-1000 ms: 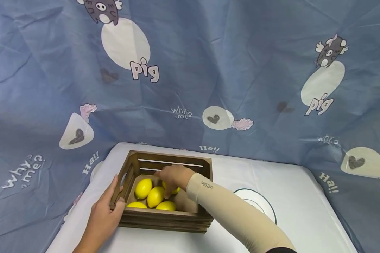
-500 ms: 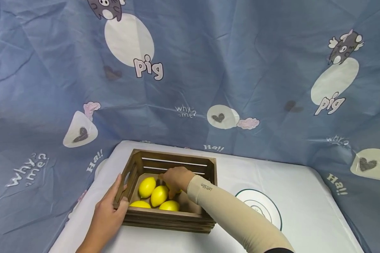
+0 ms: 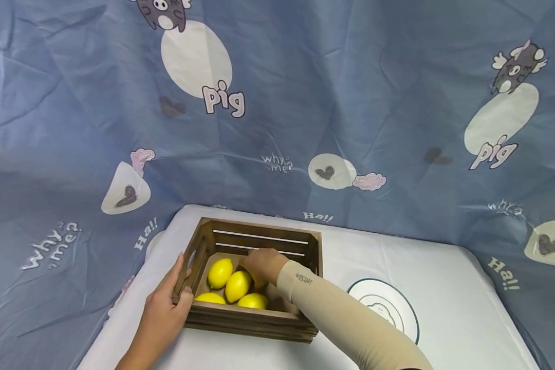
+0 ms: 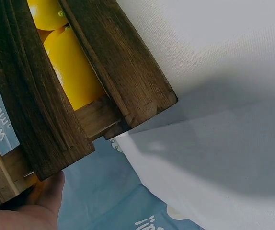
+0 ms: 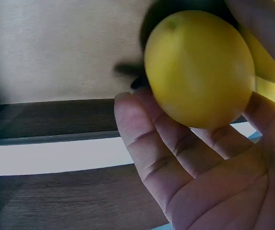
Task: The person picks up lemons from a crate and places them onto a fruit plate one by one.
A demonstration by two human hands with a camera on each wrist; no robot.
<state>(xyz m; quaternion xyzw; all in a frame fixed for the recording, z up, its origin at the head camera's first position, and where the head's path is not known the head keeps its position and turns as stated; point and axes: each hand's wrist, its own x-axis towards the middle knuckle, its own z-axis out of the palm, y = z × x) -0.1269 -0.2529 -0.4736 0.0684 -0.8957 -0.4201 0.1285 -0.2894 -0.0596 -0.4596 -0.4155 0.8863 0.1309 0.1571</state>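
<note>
A dark brown slatted wooden crate (image 3: 254,326) sits on the white tabletop. My left hand (image 3: 164,311) grips its left end, thumb over the rim; the left wrist view shows part of that hand (image 4: 39,211) against the slats. Inside the crate, my right hand (image 3: 265,264) reaches down near the middle. Its thumb and fingers lie round a yellow lemon (image 5: 200,69) in the right wrist view, while in the head view the hand hides that lemon. More lemons, such as one (image 3: 220,272) by the left wall, lie on the crate floor next to it.
Right of the crate lies a white plate (image 3: 409,313) with a dark rim, partly covered by the sleeved right forearm (image 3: 347,313). A blue printed cloth (image 3: 277,103) hangs behind the table (image 3: 462,308).
My right hand has sunk slightly within the crate, and the lemon under it has gone from sight in the head view. The whole scene shifts slightly right. The left hand keeps its grip.
</note>
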